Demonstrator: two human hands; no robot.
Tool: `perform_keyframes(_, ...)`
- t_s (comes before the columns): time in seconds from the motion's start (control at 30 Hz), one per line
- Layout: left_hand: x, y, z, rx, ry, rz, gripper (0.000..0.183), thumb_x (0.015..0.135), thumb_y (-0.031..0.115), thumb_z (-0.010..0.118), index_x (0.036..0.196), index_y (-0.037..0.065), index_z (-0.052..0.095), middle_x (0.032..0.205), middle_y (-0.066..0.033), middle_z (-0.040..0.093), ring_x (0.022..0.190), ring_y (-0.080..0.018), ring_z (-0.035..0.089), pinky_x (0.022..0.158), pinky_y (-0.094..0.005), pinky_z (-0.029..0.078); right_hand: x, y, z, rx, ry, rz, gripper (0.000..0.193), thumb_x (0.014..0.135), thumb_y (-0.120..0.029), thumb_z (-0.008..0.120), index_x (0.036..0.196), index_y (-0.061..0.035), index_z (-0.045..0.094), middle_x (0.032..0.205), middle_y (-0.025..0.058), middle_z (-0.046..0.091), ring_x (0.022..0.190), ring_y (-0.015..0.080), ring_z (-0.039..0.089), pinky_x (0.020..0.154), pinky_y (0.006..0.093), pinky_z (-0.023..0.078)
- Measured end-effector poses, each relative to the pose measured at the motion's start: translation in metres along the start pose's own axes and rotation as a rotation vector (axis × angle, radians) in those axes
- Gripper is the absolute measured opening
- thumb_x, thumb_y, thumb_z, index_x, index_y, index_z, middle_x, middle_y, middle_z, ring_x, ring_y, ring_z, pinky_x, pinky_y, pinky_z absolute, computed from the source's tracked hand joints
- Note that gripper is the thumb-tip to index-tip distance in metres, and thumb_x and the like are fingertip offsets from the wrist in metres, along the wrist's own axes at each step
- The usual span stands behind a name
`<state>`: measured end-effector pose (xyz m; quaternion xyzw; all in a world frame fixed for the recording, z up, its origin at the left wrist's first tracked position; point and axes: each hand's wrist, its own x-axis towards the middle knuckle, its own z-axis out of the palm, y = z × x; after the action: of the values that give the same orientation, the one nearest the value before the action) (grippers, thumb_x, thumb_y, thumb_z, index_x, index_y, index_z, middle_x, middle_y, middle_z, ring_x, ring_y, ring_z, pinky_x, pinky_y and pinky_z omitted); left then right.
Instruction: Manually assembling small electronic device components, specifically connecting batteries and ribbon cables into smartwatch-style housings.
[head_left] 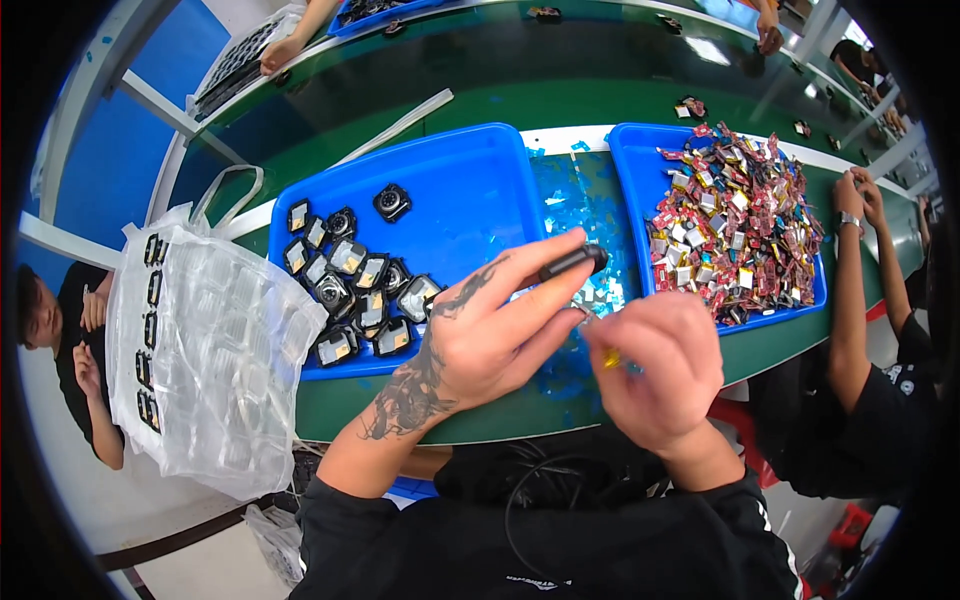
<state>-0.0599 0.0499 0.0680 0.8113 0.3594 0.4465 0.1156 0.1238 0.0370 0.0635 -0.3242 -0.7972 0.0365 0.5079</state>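
My left hand, tattooed on the back and wrist, is closed around a dark elongated piece with a rounded end, which shows between its fingers. The fingers hide most of that piece. Close beside it, my right hand is curled in a pinch, slightly blurred. A small part with a yellow bit shows at its fingers, the rest hidden. The fingertips of both hands nearly meet above the strip between two blue trays. Several black square watch cases lie in the left tray.
The right blue tray holds a heap of small silver cells and red circuit pieces. Blue film scraps litter the green bench. Clear plastic trays in a bag stand at left. Co-workers' hands are at right.
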Motion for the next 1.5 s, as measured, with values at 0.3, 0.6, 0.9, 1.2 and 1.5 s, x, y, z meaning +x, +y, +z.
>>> perform_keyframes(0.3, -0.007, -0.004, 0.006, 0.107, 0.046, 0.177, 0.029, 0.063, 0.001, 0.082, 0.090, 0.002, 0.073, 0.109, -0.0158, 0.069, 0.089, -0.0264, 0.071, 0.073, -0.0311, 0.059, -0.014, 0.004, -0.010, 0.748, 0.048, 0.794, 0.011, 0.088, 0.001, 0.065, 0.098, 0.0040, 0.065, 0.096, 0.0097, 0.063, 0.087, 0.0140, 0.062, 0.071, 0.0234, 0.052)
perform_keyframes(0.6, -0.009, -0.004, 0.012, 0.039, -0.030, 0.134, 0.025, 0.064, -0.001, 0.080, 0.089, 0.002, 0.072, 0.101, -0.0148, 0.069, 0.085, -0.0280, 0.070, 0.071, -0.0311, 0.059, -0.017, 0.020, -0.018, 1.058, -0.194, 0.953, 0.007, 0.092, -0.001, 0.060, 0.098, 0.0021, 0.057, 0.092, 0.0055, 0.060, 0.082, 0.0081, 0.058, 0.065, 0.0209, 0.050)
perform_keyframes(0.9, -0.010, 0.005, 0.020, -0.798, -0.232, -0.804, 0.008, 0.083, -0.006, 0.066, 0.090, -0.009, 0.067, 0.096, -0.0102, 0.064, 0.089, -0.0123, 0.065, 0.073, -0.0222, 0.058, -0.028, 0.011, -0.010, 0.517, -0.059, 0.603, 0.014, 0.088, 0.006, 0.061, 0.099, 0.0014, 0.054, 0.095, 0.0100, 0.058, 0.079, 0.0146, 0.060, 0.068, 0.0252, 0.049)
perform_keyframes(1.2, -0.013, 0.010, 0.027, -0.860, -0.108, -0.691, 0.031, 0.085, -0.011, 0.063, 0.116, -0.007, 0.064, 0.115, -0.0125, 0.059, 0.102, -0.0164, 0.063, 0.088, -0.0257, 0.056, -0.025, 0.012, -0.006, 0.721, 0.054, 0.781, 0.029, 0.083, 0.008, 0.068, 0.104, 0.0004, 0.050, 0.091, 0.0060, 0.060, 0.079, 0.0084, 0.061, 0.068, 0.0202, 0.049)
perform_keyframes(1.5, -0.016, 0.010, 0.032, -0.882, -0.071, -0.658, 0.033, 0.086, -0.011, 0.062, 0.118, -0.006, 0.063, 0.118, -0.0132, 0.060, 0.107, -0.0184, 0.062, 0.092, -0.0281, 0.054, -0.028, 0.010, 0.001, 0.597, 0.104, 0.767, 0.032, 0.082, 0.007, 0.070, 0.104, -0.0021, 0.048, 0.086, 0.0017, 0.057, 0.077, 0.0053, 0.058, 0.063, 0.0180, 0.043)
